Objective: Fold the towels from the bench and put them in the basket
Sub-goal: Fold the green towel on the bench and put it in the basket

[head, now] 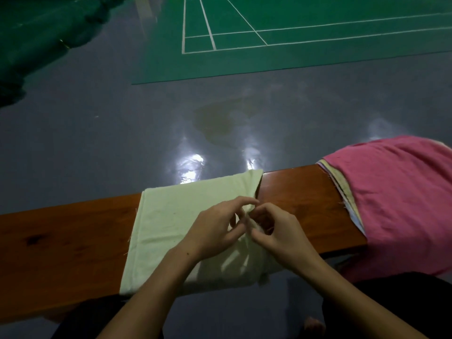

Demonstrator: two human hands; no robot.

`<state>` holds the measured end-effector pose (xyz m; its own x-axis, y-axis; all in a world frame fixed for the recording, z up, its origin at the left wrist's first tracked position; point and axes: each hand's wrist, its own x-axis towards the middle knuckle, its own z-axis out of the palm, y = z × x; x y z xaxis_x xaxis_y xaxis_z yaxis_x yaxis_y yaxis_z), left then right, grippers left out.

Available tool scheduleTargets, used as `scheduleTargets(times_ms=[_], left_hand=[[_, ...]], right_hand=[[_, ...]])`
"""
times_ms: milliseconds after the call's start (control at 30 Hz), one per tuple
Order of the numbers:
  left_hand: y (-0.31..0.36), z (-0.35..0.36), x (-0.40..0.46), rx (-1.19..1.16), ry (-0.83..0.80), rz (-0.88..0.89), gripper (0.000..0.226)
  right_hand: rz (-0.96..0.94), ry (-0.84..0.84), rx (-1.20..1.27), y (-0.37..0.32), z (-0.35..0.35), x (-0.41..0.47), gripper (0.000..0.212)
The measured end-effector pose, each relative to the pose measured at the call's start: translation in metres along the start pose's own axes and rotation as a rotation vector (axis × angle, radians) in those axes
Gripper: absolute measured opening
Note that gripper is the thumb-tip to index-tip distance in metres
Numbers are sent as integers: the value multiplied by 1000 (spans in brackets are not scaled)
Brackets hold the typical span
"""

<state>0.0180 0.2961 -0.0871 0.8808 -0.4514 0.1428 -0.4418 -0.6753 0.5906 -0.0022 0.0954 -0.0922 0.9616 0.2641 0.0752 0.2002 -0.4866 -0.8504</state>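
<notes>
Pinching one gathered corner of the pale towel (pixel 176 216) between curled fingertips, the left hand (pixel 215 231) and right hand (pixel 278 231) meet over the bench (pixel 298 192). That towel drapes across the bench. Right of it, apart, lies a pink-topped towel pile (pixel 396 199). Beyond spreads a green court (pixel 293 25).

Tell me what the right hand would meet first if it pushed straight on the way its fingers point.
Probably the left hand: the right hand points left, both pinching the pale green towel fold between them. Depth is hard to judge.
</notes>
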Motion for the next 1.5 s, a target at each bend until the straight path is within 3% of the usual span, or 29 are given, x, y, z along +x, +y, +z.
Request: scheduleTargets(times_ms=[200,433,600,933,1300,1500], left_hand=[[-12,-11,6,-61,-159,-68,35],[-16,-25,3,-145,-26,-91,12],[-18,-48,-5,-269,110,-123,17],[-10,-74,-22,-594,198,-192,7],[-8,-80,-27,-608,189,-92,14],[-14,-83,-30,-626,177,-73,10]], right_hand=[[-25,-72,92,-5,-4,-7,38],[48,-170,116,-4,-15,-12,46],[75,-330,-135,4,-24,-14,18],[-5,-218,-119,3,-21,2,6],[-133,134,-91,2,3,59,10],[-184,46,13,-2,18,85,21]])
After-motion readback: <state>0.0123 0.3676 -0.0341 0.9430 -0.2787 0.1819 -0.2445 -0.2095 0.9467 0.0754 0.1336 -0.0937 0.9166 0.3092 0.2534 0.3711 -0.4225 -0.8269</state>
